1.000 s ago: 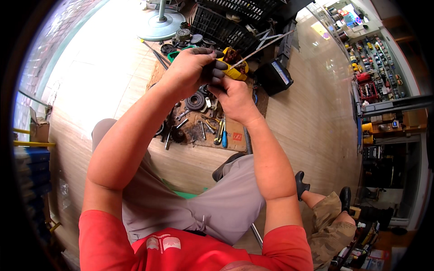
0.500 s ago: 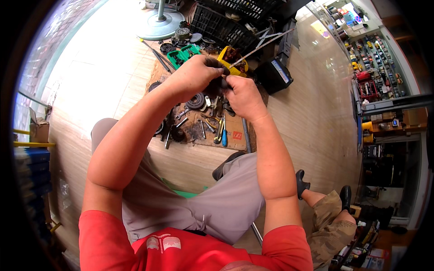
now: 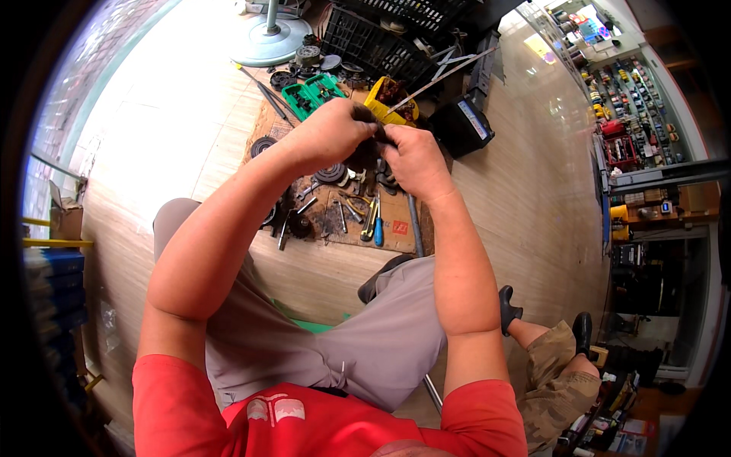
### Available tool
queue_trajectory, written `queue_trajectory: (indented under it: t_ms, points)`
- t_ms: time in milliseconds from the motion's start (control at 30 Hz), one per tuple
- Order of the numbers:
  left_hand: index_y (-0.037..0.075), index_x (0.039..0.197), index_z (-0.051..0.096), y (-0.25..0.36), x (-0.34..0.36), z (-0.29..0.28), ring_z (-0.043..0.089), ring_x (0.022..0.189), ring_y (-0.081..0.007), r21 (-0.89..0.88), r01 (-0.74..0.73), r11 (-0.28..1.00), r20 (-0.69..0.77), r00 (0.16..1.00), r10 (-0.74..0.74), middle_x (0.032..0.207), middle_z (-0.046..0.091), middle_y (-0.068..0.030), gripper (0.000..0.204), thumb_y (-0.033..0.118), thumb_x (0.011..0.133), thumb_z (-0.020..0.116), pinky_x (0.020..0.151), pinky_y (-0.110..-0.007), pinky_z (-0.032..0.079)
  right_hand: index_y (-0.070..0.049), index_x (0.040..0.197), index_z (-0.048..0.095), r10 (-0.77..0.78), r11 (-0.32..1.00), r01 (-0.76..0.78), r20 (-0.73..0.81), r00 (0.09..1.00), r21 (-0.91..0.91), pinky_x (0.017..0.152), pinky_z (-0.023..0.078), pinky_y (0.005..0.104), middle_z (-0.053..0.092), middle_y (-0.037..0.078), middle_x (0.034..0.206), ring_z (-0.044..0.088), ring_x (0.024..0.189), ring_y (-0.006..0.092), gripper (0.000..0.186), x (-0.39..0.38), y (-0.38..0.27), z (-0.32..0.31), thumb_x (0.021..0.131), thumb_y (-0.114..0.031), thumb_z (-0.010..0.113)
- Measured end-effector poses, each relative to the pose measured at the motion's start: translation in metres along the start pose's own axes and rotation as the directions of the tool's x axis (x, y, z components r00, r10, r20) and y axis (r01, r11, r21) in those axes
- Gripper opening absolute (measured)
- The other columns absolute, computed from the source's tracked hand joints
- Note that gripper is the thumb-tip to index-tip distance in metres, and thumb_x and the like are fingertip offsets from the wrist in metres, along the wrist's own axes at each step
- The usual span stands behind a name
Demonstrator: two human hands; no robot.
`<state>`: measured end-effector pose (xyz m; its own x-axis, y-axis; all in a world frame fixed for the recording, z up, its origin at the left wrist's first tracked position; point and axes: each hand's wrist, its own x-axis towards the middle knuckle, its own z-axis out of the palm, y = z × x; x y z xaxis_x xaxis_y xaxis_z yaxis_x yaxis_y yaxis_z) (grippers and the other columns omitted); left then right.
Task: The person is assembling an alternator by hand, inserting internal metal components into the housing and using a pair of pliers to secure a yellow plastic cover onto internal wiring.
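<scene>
Both my hands are raised over a stained cardboard sheet (image 3: 335, 228). My left hand (image 3: 341, 131) is closed on a dark, greasy-looking part (image 3: 364, 154), too shaded to name. From the other side my right hand (image 3: 415, 158) pinches the same part, with thumb and forefinger close to the left fingertips. Below them on the cardboard lie a screwdriver with a blue handle (image 3: 378, 234), pliers (image 3: 355, 206), a wrench (image 3: 308, 189) and a black grooved wheel (image 3: 330, 174). My fingers hide much of the held part.
Beyond my hands are an opened green case (image 3: 311, 95), a yellow container (image 3: 381, 93), black crates (image 3: 373, 46) and a black battery-like box (image 3: 461, 127). A round stand base (image 3: 268, 44) stands behind. Another person's legs (image 3: 560, 365) are at my right.
My hands have lowered slightly toward me with the dark part. More of it now shows below my fingers, and the green case is less covered.
</scene>
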<state>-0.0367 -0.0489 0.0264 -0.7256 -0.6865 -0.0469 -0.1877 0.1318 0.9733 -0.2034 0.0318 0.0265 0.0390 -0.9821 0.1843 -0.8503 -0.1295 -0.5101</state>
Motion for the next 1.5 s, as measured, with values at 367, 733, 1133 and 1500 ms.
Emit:
queue_trajectory:
  t_ms: [367, 733, 1133, 1500]
  points:
    - [-0.004, 0.095, 0.067, -0.014, 0.004, 0.011, 0.066, 0.078, -0.0322, 0.343, -0.018, 0.939, 0.040, 0.999, 0.005, 0.083, 0.067, -0.0216, 0.022, 0.014, 0.084, 0.059, 0.074, -0.038, 0.050, -0.007, 0.093, 0.069, -0.030, 0.996, 0.028, -0.017, 0.999, -0.080, 0.074, 0.051, 0.0420, 0.066, 0.015, 0.089, 0.064, 0.083, 0.0347, 0.014, 0.000, 0.009, 0.004, 0.082, -0.014, 0.065]
    - [-0.006, 0.082, 0.067, -0.028, 0.010, 0.016, 0.062, 0.089, -0.0434, 0.399, -0.015, 0.917, -0.116, 0.991, 0.066, 0.086, 0.064, -0.0296, 0.023, 0.015, 0.083, 0.057, 0.080, -0.046, 0.050, -0.002, 0.088, 0.068, 0.056, 0.998, -0.053, -0.136, 0.989, 0.019, 0.071, 0.051, 0.0420, 0.066, 0.019, 0.083, 0.064, 0.079, 0.0360, 0.016, 0.001, -0.006, 0.001, 0.084, -0.017, 0.066]
    - [-0.005, 0.091, 0.067, -0.026, 0.014, 0.021, 0.064, 0.082, -0.0417, 0.150, -0.028, 0.988, -0.336, 0.939, 0.078, 0.081, 0.065, -0.0262, 0.029, 0.021, 0.089, 0.055, 0.073, -0.045, 0.050, 0.001, 0.090, 0.065, 0.053, 0.981, -0.010, -0.214, 0.975, 0.195, 0.070, 0.050, 0.0419, 0.065, 0.021, 0.084, 0.064, 0.079, 0.0374, 0.014, 0.002, -0.011, 0.017, 0.083, -0.011, 0.063]
    - [-0.008, 0.110, 0.063, -0.036, 0.024, 0.021, 0.069, 0.086, -0.0244, -0.138, -0.142, 0.980, -0.474, 0.878, 0.060, 0.096, 0.069, -0.0207, 0.029, 0.010, 0.088, 0.058, 0.076, -0.032, 0.053, -0.002, 0.094, 0.066, 0.100, 0.960, -0.057, -0.144, 0.984, 0.274, 0.070, 0.051, 0.0420, 0.065, 0.022, 0.085, 0.064, 0.080, 0.0387, 0.014, 0.000, -0.016, 0.025, 0.083, -0.011, 0.065]
